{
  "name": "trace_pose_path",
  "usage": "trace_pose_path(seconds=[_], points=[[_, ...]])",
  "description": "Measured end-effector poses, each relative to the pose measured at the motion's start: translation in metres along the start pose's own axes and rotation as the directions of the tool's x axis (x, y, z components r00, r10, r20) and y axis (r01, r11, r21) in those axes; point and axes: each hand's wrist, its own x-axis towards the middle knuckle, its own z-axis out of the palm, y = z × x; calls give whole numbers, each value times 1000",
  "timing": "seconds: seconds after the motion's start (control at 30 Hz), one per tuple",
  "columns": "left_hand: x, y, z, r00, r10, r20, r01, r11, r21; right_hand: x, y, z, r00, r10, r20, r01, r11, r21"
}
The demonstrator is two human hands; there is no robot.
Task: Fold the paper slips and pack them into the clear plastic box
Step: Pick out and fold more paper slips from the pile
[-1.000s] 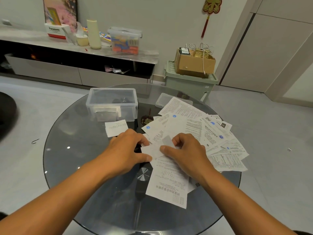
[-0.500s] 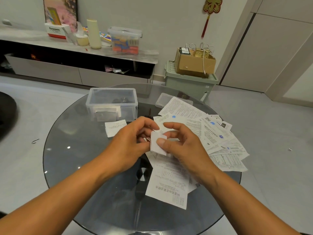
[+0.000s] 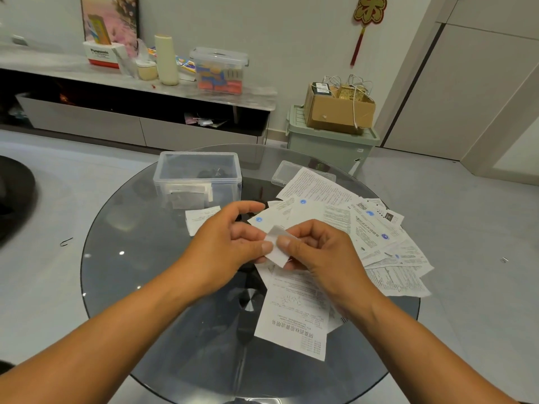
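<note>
A small folded white paper slip [image 3: 276, 251] is held above the middle of the round glass table [image 3: 131, 258]. My left hand [image 3: 224, 243] pinches its left edge and my right hand [image 3: 320, 255] pinches its right side, thumbs almost meeting. The clear plastic box [image 3: 198, 177] stands open at the table's far left, with folded slips inside against its front wall. One folded slip [image 3: 198, 218] lies on the glass just in front of the box. A spread of unfolded printed slips [image 3: 344, 225] covers the right half of the table, and one long slip [image 3: 294, 316] lies under my right wrist.
The box's clear lid [image 3: 287, 172] lies at the far side, partly under the papers. Beyond the table stand a green storage bin [image 3: 332, 147] with a cardboard box on top and a low cabinet [image 3: 131, 123] along the wall. Grey floor surrounds the table.
Both hands have lifted the slip off the pile, where they were pressing it flat a second ago, and now hold it folded smaller in the air between the fingertips.
</note>
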Motion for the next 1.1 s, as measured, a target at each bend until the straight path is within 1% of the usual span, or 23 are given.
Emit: trace_pose_path(seconds=[0.07, 0.1, 0.13, 0.17, 0.23, 0.3, 0.37, 0.47, 0.5, 0.53, 0.63, 0.7, 0.8, 0.87, 0.97, 1.03, 1.1], points=[[5, 1, -7, 995, -10, -102, 11, 1000, 12, 0, -1, 1, 1000, 23, -7, -23, 999, 26], [10, 0, -15, 986, 6, -167, 7, 997, 74, 0, -2, 0, 999, 25, -31, -24, 1000, 20], [15, -1, -26, 972, 37, -233, 2, 986, 166, 1, -2, -4, 998, 7, -62, -9, 999, -33], [20, -2, -39, 954, 75, -290, 8, 962, 274, 1, -1, -9, 996, -29, -84, 17, 990, -138], [26, -8, -65, 925, 146, -351, 50, 869, 491, 1, -1, -20, 991, -97, -88, 55, 915, -399], [29, -18, -83, 916, 172, -361, 112, 755, 646, -1, -3, -30, 992, -97, -84, 30, 811, -584], [29, -27, -88, 919, 184, -348, 153, 647, 747, -2, -6, -40, 998, -20, -65, -29, 733, -679], [27, -36, -81, 913, 309, -265, 106, 447, 888, -4, -13, -59, 987, 160, 24, -83, 630, -772], [26, -37, -79, 910, 342, -233, 83, 401, 912, -5, -14, -64, 974, 219, 55, -92, 608, -788], [25, -36, -76, 910, 359, -208, 61, 379, 923, -7, -15, -68, 960, 268, 79, -101, 597, -796], [21, -32, -68, 910, 375, -178, 20, 389, 921, -14, -13, -70, 936, 323, 140, -83, 587, -805], [19, -27, -62, 904, 389, -176, -1, 415, 910, -17, -9, -66, 938, 303, 171, -50, 604, -795], [16, -19, -48, 890, 437, -129, -89, 445, 891, -19, -5, -63, 950, 243, 194, -2, 629, -777], [14, -16, -38, 898, 441, -17, -205, 451, 869, -22, -5, -61, 953, 215, 214, 31, 634, -772], [9, -21, -30, 920, 315, 232, -368, 491, 790, -27, -4, -55, 948, 140, 285, 145, 610, -779], [6, -25, -28, 901, 232, 367, -434, 479, 763, -29, -4, -49, 939, 85, 333, 225, 582, -781], [5, -27, -27, 884, 161, 439, -459, 476, 750, -30, -3, -45, 923, 31, 384, 302, 560, -771]])
